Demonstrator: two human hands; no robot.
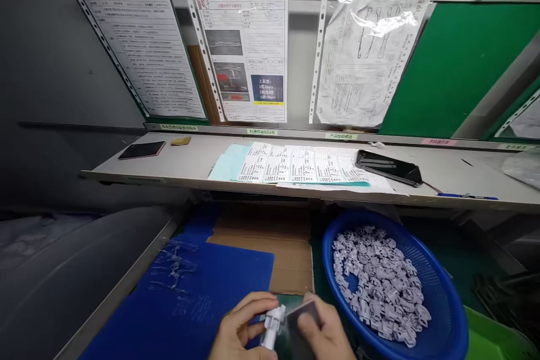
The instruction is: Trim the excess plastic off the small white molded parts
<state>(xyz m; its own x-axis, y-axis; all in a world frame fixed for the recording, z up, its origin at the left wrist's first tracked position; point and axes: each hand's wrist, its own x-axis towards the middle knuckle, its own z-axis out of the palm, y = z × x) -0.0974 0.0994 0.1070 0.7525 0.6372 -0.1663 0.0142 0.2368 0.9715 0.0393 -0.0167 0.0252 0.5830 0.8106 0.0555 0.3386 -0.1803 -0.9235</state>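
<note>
At the bottom middle, my left hand (247,326) has its fingers curled round a small white plastic part (273,326). Close beside it, my right hand (324,329) grips a dark grey flat rectangular piece (298,329), thumb on its face. The near edge of this piece is very close to the white part; I cannot tell whether they touch. To the right stands a blue plastic basket (453,298) with many similar white plastic parts (379,281) in it. A blue sheet (236,270) lies left of my hands, over brown cardboard (291,275).
Clear plastic scraps (175,267) lie on the blue sheet. Above runs a shelf (194,166) with papers (299,163), a phone (388,167), a blue pen (466,197) and a dark flat object (142,150). A green tray (493,337) sits at the lower right.
</note>
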